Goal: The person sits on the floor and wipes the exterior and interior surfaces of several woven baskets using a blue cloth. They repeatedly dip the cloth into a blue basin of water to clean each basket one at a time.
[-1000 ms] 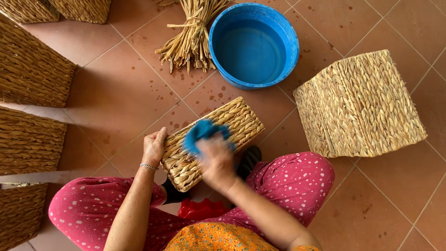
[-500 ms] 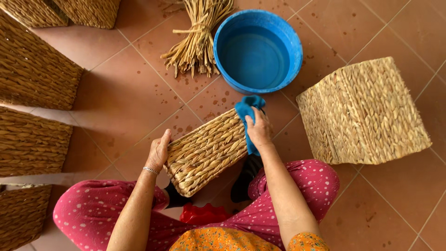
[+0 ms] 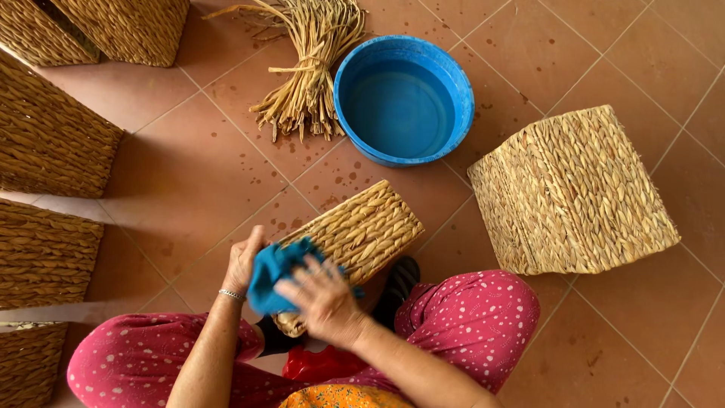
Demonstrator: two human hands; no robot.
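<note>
A small woven straw basket (image 3: 362,230) lies tilted on my lap, over the tiled floor. My left hand (image 3: 243,261) holds its near left end. My right hand (image 3: 323,301) presses a blue cloth (image 3: 273,273) against the basket's near end, next to my left hand. A blue plastic basin (image 3: 404,98) with water in it stands beyond the basket.
A large woven cube basket (image 3: 578,193) stands at the right. A bundle of dried straw (image 3: 310,68) lies left of the basin. More woven baskets (image 3: 53,143) line the left edge and the far left corner. Water drops spot the floor tiles.
My right hand has dragged the blue cloth from the basket's far right end back to its near left end. My left hand has kept its hold.
</note>
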